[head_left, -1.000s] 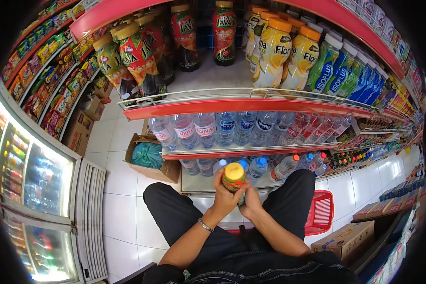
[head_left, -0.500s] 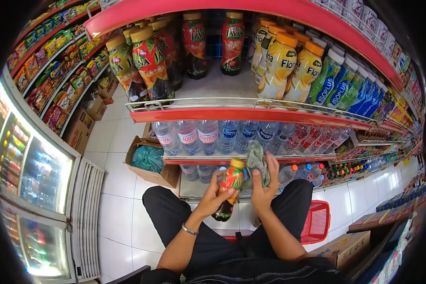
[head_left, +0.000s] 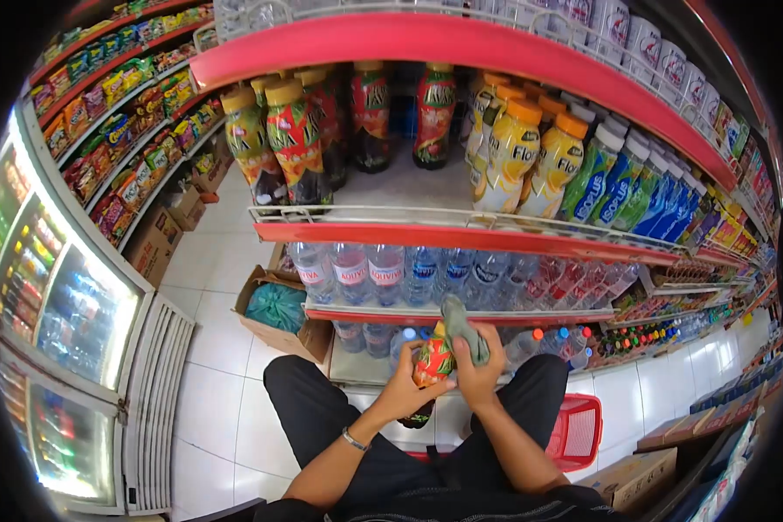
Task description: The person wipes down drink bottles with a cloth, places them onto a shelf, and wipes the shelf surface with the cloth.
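My left hand (head_left: 402, 389) is wrapped round a tea bottle (head_left: 432, 364) with a red and green label, tilted above my lap. A grey-green cloth (head_left: 466, 338) is gripped by my right hand (head_left: 481, 372), and it lies against the bottle's upper part, hiding most of the yellow cap. On the shelf above, similar tea bottles (head_left: 297, 148) stand at the left, with two more farther back. Orange-capped bottles (head_left: 513, 161) and Isoplus bottles (head_left: 596, 178) stand at the right.
Water bottles (head_left: 385, 274) line the lower shelf behind a red edge (head_left: 461, 235). A cardboard box (head_left: 317, 337) with a teal bag sits at the left, near glass-door coolers (head_left: 83, 304). Beside my right knee is a red basket (head_left: 574, 432); another carton (head_left: 631, 480) lies at the lower right.
The bottle was upright, then tilted with the cloth apart from it; now the cloth touches its top. My right hand has moved in and down from the raised pose. The view has tipped upward.
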`<state>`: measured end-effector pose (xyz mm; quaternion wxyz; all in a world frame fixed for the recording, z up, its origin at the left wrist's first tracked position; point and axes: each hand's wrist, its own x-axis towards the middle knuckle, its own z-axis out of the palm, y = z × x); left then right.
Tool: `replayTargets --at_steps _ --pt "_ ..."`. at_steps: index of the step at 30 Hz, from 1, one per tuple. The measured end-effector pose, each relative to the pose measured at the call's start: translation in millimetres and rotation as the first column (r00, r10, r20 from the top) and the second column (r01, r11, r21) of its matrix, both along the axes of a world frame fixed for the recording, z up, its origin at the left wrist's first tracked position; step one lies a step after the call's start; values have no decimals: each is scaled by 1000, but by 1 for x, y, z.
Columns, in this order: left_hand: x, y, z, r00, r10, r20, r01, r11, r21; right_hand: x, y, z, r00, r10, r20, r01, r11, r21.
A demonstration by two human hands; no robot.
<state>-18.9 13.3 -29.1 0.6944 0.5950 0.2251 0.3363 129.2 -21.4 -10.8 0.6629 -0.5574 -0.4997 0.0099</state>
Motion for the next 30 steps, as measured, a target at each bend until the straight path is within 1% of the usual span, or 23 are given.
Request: replayTargets --at_steps 1,2,4,5,6,7,8,9,10,11,13,15,17,18,20,21,22,23,25,26,28,29,30 --pt "-1 3 1 998 50 -39 -48 998 48 -3 -7 -14 995 17 -98 -16 1000 14" --pt "-1 9 6 998 62 -31 -60 996 69 -5 -12 -28 981 39 -191 -33 999 33" --pt "-6 14 34 975 174 139 -188 978 94 2 -22 -49 992 64 -110 -74 993 -87" --pt "-11 18 55 952 273 140 -305 892 334 6 -22 -59 991 71 -112 -79 994 -71" --pt "-18 27 78 943 310 122 -327 792 515 9 -24 -69 994 62 -94 -78 980 -185" --pt "-24 36 103 931 348 111 -327 661 676 11 -22 -76 996 55 -75 -75 952 -296" --pt "-26 37 133 904 405 139 -360 545 757 12 -19 -79 995 59 -86 -82 954 -287" --pt "-28 38 163 868 464 178 -391 416 821 13 -17 -81 982 68 -179 -121 946 -302" --pt "-29 41 185 840 510 184 -378 307 873 14 -14 -82 961 77 -265 -162 936 -312" --pt "-29 50 199 834 512 208 -378 255 890 16 -13 -80 959 85 -269 -169 938 -304" --pt "-23 62 228 811 516 275 -406 160 900 17 -12 -78 988 74 -139 -114 944 -310" --pt "-14 76 245 780 524 341 -436 65 898 18 -13 -78 982 91 -167 -140 941 -309" --pt "-5 93 247 777 557 293 -445 158 881 20 -14 -79 976 104 -190 -160 937 -310" --pt "0 103 246 774 578 258 -442 202 874 22 -14 -80 984 102 -149 -146 934 -325" --pt "12 119 242 743 624 244 -453 198 869 22 -17 -82 989 104 -108 -135 930 -341" --pt "19 127 237 720 645 255 -481 199 854 23 -17 -82 982 110 -153 -158 922 -352" --pt "23 137 234 747 600 286 -492 209 845 25 -17 -81 974 115 -195 -180 915 -362" --pt "25 142 230 747 599 290 -494 208 844 26 -17 -82 975 115 -192 -179 916 -360" --pt "28 146 230 643 743 185 -445 166 880 28 -16 -83 983 89 -161 -142 923 -358" --pt "30 151 228 643 742 188 -447 165 879 29 -16 -83 983 89 -158 -141 924 -357" --pt "32 158 228 609 745 272 -412 3 911 29 -16 -81 976 88 -199 -156 923 -352" --pt "32 161 228 606 747 273 -412 1 911 28 -17 -79 976 92 -199 -159 923 -352" --pt "32 161 229 585 757 292 -399 -45 916 28 -17 -76 980 90 -176 -148 925 -349"
